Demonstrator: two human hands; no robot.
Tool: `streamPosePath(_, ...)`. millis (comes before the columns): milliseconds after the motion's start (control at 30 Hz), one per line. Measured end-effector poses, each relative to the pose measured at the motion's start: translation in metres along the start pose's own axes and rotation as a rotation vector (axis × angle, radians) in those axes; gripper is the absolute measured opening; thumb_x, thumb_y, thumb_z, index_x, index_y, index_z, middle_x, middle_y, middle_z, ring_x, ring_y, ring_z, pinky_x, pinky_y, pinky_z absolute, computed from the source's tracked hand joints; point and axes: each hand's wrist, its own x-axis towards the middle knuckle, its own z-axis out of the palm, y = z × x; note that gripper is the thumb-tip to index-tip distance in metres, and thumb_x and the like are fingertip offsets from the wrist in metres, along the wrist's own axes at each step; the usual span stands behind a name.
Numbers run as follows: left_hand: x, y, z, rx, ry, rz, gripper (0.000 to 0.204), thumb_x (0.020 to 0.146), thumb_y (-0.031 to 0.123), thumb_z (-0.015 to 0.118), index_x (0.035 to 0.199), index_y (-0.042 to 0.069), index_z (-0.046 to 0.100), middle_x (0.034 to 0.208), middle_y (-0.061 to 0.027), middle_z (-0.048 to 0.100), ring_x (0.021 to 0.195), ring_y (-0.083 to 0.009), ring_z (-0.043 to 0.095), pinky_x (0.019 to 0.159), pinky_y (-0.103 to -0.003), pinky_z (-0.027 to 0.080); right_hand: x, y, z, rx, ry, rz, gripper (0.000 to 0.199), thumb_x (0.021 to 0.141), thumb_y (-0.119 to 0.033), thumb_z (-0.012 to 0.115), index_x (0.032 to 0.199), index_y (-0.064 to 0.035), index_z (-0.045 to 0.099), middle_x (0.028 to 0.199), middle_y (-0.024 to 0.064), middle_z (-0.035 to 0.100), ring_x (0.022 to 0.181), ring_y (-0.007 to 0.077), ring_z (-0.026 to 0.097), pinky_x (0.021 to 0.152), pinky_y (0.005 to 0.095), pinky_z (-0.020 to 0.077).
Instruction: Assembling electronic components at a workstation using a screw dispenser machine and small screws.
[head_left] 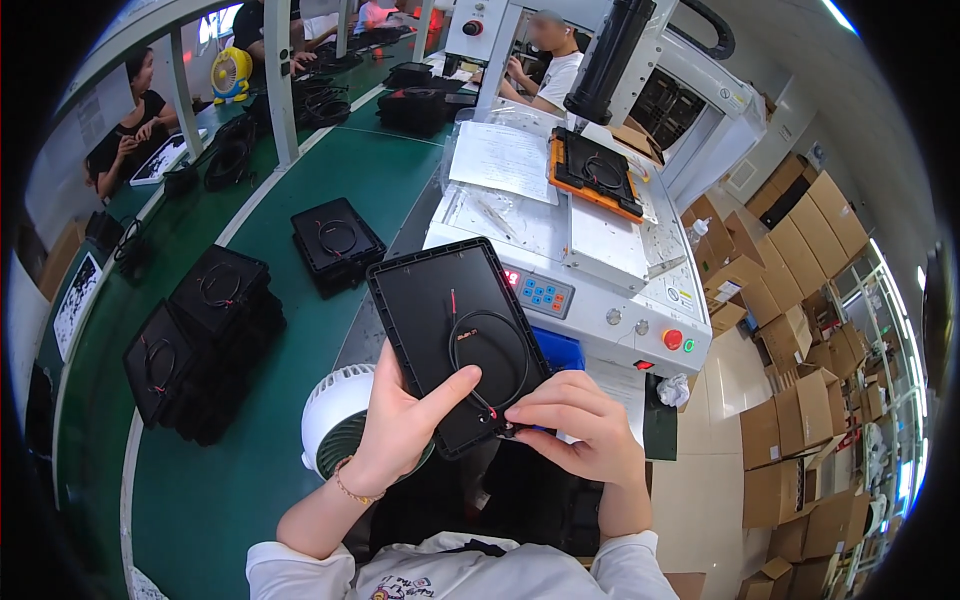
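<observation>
The person is holding a black plastic panel point(455, 340) tilted up in front of the chest, above a small white desk fan point(335, 420). The left hand point(400, 420) is closed around the panel's lower left edge, with the thumb lying across its face. The right hand point(580, 425) is pinching narrowly at the lower right corner, where a black looped cable point(490, 350) is ending in a small connector; whether that connector is fully seated cannot be told.

The cable is already lying in a ring on the panel face, with a short red lead point(453, 300) showing above it, so the routing appears largely done and the work at the corner appears to be what is left on this piece.

On the green bench point(250, 470) to the left, stacks of like panels point(205, 340) with cable loops are standing, one further stack point(335, 245) apart from them. Ahead, a white benchtop machine point(600, 290) is carrying an orange-framed fixture point(595, 175) with a panel in it. Cardboard boxes point(800, 400) are piled to the right. Other people are sitting at the far benches.
</observation>
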Motion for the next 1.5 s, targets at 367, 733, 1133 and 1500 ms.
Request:
streamPosePath(367, -0.004, 0.004, 0.003, -0.026, -0.012, -0.038, 0.049, 0.086, -0.007, 0.066, 0.129, 0.0, 0.042, 0.12, -0.0118, 0.058, 0.106, -0.0171, 0.062, 0.089, -0.031, 0.054, 0.0, -0.006, 0.003, -0.257, 0.089, -0.171, 0.03, 0.066, -0.014, 0.084, 0.092, -0.0083, 0.071, 0.096, 0.0025, 0.066, 0.084, 0.0196, 0.06, 0.073, 0.0323, 0.0472)
streamPosePath(733, -0.003, 0.002, 0.002, -0.055, 0.006, -0.054, 0.048, 0.086, -0.006, 0.067, 0.127, 0.001, 0.042, 0.117, -0.0109, 0.059, 0.104, -0.0164, 0.062, 0.088, -0.031, 0.055, -0.005, -0.003, 0.009, -0.409, 0.136, -0.275, 0.025, 0.069, -0.01, 0.081, 0.092, -0.0051, 0.071, 0.098, 0.002, 0.068, 0.084, 0.0164, 0.062, 0.077, 0.0318, 0.0495)
streamPosePath(1133, -0.002, 0.002, 0.002, -0.089, 0.005, -0.011, 0.045, 0.087, -0.002, 0.068, 0.125, 0.001, 0.046, 0.116, -0.0073, 0.06, 0.103, -0.013, 0.06, 0.086, -0.029, 0.053, -0.003, -0.001, 0.015, -0.345, 0.192, -0.283, 0.026, 0.066, -0.011, 0.083, 0.088, -0.007, 0.071, 0.096, 0.0027, 0.068, 0.084, 0.02, 0.062, 0.077, 0.0345, 0.0472)
streamPosePath(1500, -0.006, 0.009, 0.002, -0.1, 0.05, 0.003, 0.044, 0.087, -0.002, 0.068, 0.124, 0.001, 0.046, 0.115, -0.0072, 0.06, 0.103, -0.0127, 0.061, 0.086, -0.028, 0.053, -0.004, -0.002, 0.023, -0.24, 0.199, -0.145, 0.029, 0.067, -0.009, 0.081, 0.092, -0.0073, 0.067, 0.107, 0.0047, 0.064, 0.095, 0.0232, 0.059, 0.084, 0.0382, 0.0443)
